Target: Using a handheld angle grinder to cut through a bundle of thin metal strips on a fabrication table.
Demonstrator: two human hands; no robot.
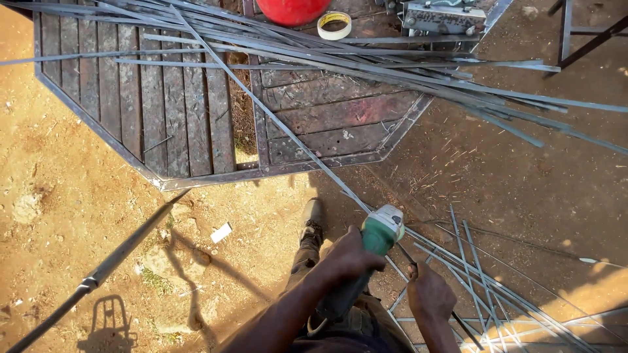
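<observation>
Green-bodied angle grinder (379,232), low centre, over bare earth, disc hidden beneath its head. Left hand (350,256) wrapped tight round the body; right hand (428,294) closed on the side handle, mostly hidden by the fist. Thin steel strip (275,121) slanting beneath, lower end obscured. Beyond: wooden-planked steel frame (163,117), tape roll (334,25), red round object (292,10) cut off at top.

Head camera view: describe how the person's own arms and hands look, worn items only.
Both hands, the left hand and the right hand, are bare: no gloves, rings or a watch show. The forearms are uncovered too, with no sleeve reaching into view. Below them show dusty olive-brown trousers and a worn boot.
</observation>
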